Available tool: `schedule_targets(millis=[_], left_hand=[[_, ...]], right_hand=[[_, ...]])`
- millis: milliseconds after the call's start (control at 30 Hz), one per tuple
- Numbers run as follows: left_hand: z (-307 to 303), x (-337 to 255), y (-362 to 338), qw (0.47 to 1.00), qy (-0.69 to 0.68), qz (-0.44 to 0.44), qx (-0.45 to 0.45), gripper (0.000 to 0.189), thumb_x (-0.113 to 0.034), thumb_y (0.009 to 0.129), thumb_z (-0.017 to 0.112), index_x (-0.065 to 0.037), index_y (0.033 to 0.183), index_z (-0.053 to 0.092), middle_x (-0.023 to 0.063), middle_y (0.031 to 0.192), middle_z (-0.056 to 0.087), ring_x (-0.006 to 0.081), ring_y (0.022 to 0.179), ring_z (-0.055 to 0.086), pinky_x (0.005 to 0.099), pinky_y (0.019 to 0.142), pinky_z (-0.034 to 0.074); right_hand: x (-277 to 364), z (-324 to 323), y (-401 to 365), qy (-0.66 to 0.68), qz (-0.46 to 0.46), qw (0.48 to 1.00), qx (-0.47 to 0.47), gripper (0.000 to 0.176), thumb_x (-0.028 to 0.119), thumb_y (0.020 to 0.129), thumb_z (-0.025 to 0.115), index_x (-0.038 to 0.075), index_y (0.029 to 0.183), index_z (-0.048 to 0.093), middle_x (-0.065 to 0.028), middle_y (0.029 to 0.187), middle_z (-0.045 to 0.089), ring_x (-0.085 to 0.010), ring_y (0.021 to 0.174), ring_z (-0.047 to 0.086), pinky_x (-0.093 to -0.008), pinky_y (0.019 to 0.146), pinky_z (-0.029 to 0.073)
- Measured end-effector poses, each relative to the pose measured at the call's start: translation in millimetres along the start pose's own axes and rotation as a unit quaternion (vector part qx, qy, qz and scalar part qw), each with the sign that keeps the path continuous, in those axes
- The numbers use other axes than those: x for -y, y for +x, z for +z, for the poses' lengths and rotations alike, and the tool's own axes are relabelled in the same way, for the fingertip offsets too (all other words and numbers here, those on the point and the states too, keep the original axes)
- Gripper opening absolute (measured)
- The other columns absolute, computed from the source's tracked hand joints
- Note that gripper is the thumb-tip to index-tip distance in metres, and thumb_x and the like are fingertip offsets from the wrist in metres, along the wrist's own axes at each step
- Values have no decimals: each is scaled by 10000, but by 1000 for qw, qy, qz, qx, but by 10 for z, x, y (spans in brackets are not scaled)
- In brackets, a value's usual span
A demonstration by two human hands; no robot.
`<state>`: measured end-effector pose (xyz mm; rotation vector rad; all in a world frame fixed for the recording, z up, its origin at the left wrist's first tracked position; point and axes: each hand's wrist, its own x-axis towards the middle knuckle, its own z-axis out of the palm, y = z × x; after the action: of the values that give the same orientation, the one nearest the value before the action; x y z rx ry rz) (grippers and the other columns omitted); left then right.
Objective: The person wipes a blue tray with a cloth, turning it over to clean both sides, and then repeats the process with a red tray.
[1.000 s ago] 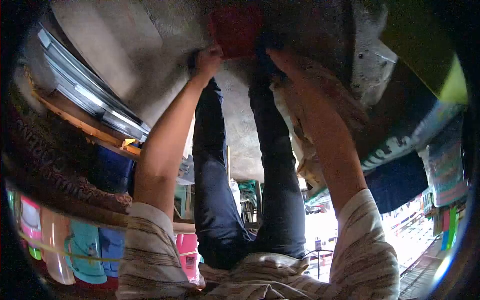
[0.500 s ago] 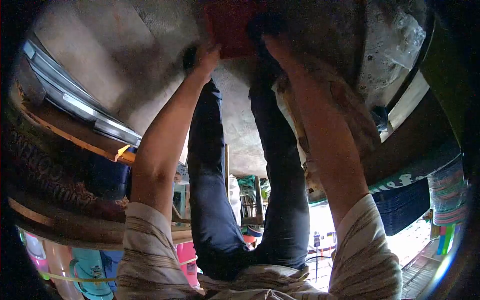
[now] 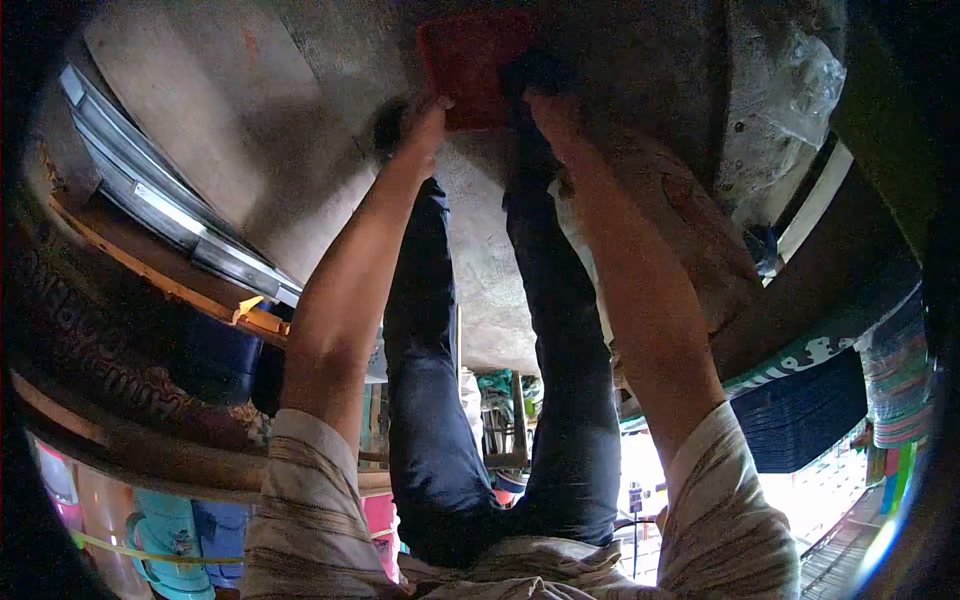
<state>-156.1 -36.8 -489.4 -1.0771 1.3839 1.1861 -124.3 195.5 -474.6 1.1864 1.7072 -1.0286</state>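
A flat red rectangular thing (image 3: pixel 478 75), perhaps a tray, lies low over the floor by my feet, in dim light. My left hand (image 3: pixel 425 130) is closed at its near left corner, with the thumb against the edge. At its right side is my right hand (image 3: pixel 552 118), also closed, its fingers partly lost in shadow. Both arms reach down past my dark trousers (image 3: pixel 570 400). My dark shoes beside the hands show only in part.
Grey floor (image 3: pixel 490 300) spreads around my feet. Metal rails (image 3: pixel 160 205) lie to the left, near a flat board (image 3: pixel 210 100). On the right are clear plastic wrap (image 3: pixel 805 90), a brown sheet (image 3: pixel 680 220) and a dark blue stack (image 3: pixel 800 420). A turquoise jug (image 3: pixel 170 540) stands lower left.
The view has shifted slightly, so the red thing and both hands sit a little lower in the picture. Both hands stay at its edges.
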Motion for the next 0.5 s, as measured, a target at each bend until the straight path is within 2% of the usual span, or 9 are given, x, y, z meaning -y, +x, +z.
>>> schedule_targets(millis=[100, 133, 200, 300, 400, 433, 500], left_hand=[[40, 13, -61, 999, 1, 23, -38, 743, -352, 880, 770, -78, 1537, 557, 140, 1541, 583, 330, 1405, 533, 554, 1181, 365], [21, 25, -71, 999, 0, 23, -38, 743, -352, 880, 770, -78, 1537, 557, 140, 1541, 583, 330, 1405, 533, 554, 1181, 365], [-46, 123, 13, 997, 17, 70, 12, 542, -382, 904, 771, -186, 1390, 635, 74, 1324, 674, 271, 1211, 612, 472, 1072, 445], [-22, 144, -5, 995, 70, 75, -18, 565, -362, 921, 767, -183, 1438, 626, 86, 1372, 673, 279, 1260, 602, 487, 1110, 422], [86, 91, -280, 992, 48, 97, -69, 550, -348, 947, 755, -163, 1452, 638, 87, 1404, 668, 275, 1303, 587, 492, 1137, 405], [83, 101, -302, 992, 48, 94, -71, 550, -348, 947, 755, -163, 1452, 638, 87, 1404, 668, 275, 1303, 587, 492, 1137, 405], [60, 180, -210, 988, 37, 98, -112, 542, -261, 967, 762, -97, 1464, 622, 126, 1378, 684, 285, 1256, 633, 489, 1092, 468]], right_hand=[[-55, 17, -1, 15, -102, 995, 8, 893, 509, 920, 734, -40, 1579, 485, -243, 1662, 451, -425, 1500, 469, -523, 1220, 392], [-40, -13, -40, 19, -50, 998, 15, 900, 516, 925, 739, -34, 1586, 476, -245, 1666, 442, -429, 1509, 459, -519, 1222, 393], [-67, 35, -55, 23, 2, 1000, 20, 907, 524, 930, 744, -29, 1594, 467, -248, 1671, 433, -433, 1518, 449, -515, 1224, 394], [-131, 135, 7, 58, 26, 997, -52, 847, 529, 972, 710, -36, 1568, 503, -266, 1683, 402, -443, 1529, 430, -526, 1224, 398], [-233, 85, 119, 33, 27, 999, 6, 900, 513, 991, 695, -73, 1608, 402, -288, 1713, 326, -442, 1560, 379, -543, 1248, 366], [-291, -12, 144, 43, -14, 995, 85, 946, 528, 990, 697, -63, 1636, 339, -283, 1722, 308, -441, 1570, 360, -537, 1262, 347], [-219, -61, 53, 52, -54, 984, 163, 995, 543, 990, 699, -54, 1664, 277, -279, 1731, 290, -441, 1581, 340, -531, 1277, 329]])
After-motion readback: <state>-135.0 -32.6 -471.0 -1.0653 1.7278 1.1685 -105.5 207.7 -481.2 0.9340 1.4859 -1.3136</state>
